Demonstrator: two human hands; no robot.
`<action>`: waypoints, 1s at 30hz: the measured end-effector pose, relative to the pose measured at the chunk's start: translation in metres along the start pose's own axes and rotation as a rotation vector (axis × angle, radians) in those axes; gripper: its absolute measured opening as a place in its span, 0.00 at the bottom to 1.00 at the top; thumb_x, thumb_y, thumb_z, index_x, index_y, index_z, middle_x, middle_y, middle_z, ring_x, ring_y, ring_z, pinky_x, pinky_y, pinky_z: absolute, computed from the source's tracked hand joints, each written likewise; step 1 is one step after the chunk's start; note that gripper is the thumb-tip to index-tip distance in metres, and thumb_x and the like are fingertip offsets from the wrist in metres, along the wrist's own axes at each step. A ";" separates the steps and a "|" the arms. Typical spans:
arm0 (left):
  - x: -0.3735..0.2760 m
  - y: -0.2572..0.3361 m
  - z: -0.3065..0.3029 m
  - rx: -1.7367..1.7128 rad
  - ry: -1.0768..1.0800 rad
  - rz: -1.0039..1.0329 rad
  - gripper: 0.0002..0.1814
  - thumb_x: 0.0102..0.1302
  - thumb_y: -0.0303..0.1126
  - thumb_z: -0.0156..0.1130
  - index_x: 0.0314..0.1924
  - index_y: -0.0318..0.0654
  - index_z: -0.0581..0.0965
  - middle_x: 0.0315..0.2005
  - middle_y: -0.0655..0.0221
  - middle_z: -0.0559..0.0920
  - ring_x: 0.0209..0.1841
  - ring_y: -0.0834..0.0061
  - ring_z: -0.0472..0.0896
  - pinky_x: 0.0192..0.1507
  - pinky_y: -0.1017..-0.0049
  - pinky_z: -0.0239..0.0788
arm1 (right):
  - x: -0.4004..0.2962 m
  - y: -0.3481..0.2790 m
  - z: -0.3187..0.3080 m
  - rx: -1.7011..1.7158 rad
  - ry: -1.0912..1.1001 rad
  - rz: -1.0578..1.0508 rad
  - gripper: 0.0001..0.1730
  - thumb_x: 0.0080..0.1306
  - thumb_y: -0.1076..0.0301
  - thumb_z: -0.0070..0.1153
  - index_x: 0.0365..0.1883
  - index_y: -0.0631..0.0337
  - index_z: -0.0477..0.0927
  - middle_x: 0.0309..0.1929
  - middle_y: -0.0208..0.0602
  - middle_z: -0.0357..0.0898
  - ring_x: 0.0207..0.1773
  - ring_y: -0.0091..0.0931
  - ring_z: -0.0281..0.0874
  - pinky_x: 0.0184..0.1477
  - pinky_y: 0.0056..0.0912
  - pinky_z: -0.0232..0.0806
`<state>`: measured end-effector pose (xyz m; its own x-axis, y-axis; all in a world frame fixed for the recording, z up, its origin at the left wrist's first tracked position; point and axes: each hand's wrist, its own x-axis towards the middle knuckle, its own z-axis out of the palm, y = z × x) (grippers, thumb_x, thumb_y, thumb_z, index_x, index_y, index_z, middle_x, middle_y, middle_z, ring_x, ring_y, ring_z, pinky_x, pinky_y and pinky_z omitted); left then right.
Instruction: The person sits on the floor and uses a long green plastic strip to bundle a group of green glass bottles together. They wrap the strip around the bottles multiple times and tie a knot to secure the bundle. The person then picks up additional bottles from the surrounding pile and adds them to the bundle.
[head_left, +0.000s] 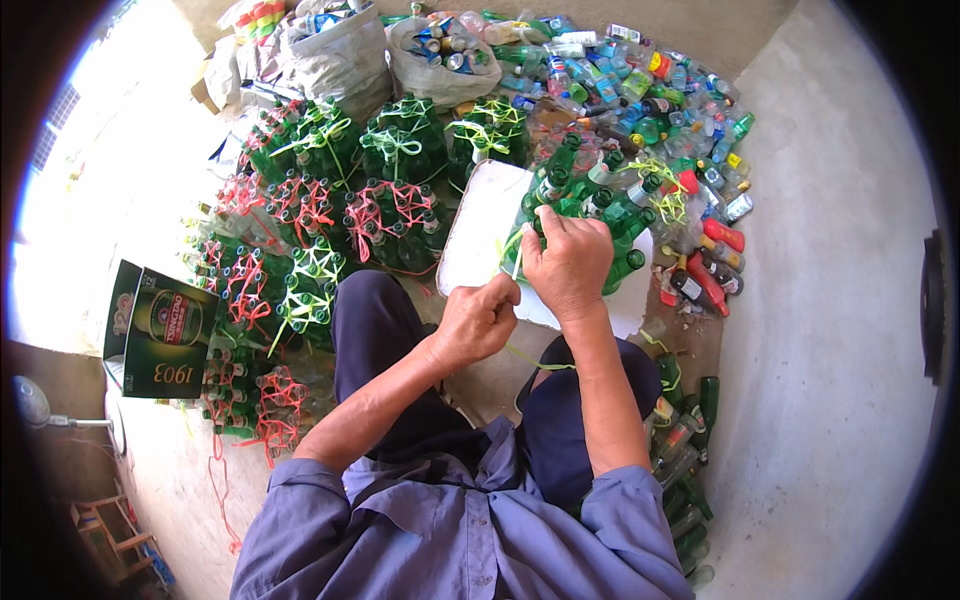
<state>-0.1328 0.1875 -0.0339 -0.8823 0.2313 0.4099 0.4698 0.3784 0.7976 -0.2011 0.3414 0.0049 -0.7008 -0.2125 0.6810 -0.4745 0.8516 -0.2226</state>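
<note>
Several green glass bottles (579, 189) stand grouped upright on a white board (480, 232) in front of my knees. My right hand (568, 259) is closed at the near bottle necks, with yellow-green plastic twine (517, 251) pinched between thumb and finger. Lower and to the left, my left hand (478, 319) grips the same twine in its fist. A short taut stretch runs between the two hands. Part of the nearest bottles is hidden behind my right hand. A loose length of twine (551, 367) hangs down by my right knee.
Left of the board stand bundles of green bottles (390, 217) tied at the necks with red or yellow-green twine. A Tsingtao carton (171, 334) lies at far left. Sacks of cans (444, 64) and heaped plastic bottles (637, 82) line the back. Loose glass bottles (686, 442) lie at right.
</note>
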 end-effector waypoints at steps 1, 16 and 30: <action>0.002 0.003 0.002 0.027 -0.002 0.040 0.07 0.55 0.18 0.55 0.33 0.38 0.75 0.16 0.62 0.76 0.17 0.62 0.77 0.23 0.68 0.68 | 0.000 0.000 0.001 -0.001 0.003 -0.001 0.12 0.53 0.67 0.63 0.35 0.62 0.83 0.21 0.35 0.80 0.28 0.33 0.79 0.40 0.40 0.65; 0.036 0.001 -0.058 -0.856 0.243 -0.514 0.05 0.61 0.19 0.52 0.35 0.38 0.70 0.17 0.76 0.71 0.15 0.87 0.61 0.16 0.83 0.48 | 0.002 0.011 0.001 0.013 -0.013 -0.031 0.14 0.55 0.66 0.62 0.39 0.63 0.83 0.25 0.32 0.81 0.32 0.32 0.78 0.43 0.39 0.64; -0.003 0.059 -0.052 -0.491 -0.027 -0.415 0.05 0.67 0.19 0.50 0.42 0.35 0.70 0.23 0.76 0.73 0.26 0.86 0.69 0.31 0.82 0.61 | -0.008 0.014 -0.022 0.137 -0.013 -0.098 0.24 0.53 0.64 0.63 0.49 0.61 0.82 0.51 0.37 0.81 0.55 0.35 0.76 0.64 0.47 0.60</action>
<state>-0.1036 0.1622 0.0347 -0.9836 0.1794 0.0177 0.0158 -0.0121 0.9998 -0.1903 0.3654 0.0114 -0.6535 -0.2983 0.6957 -0.6088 0.7533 -0.2489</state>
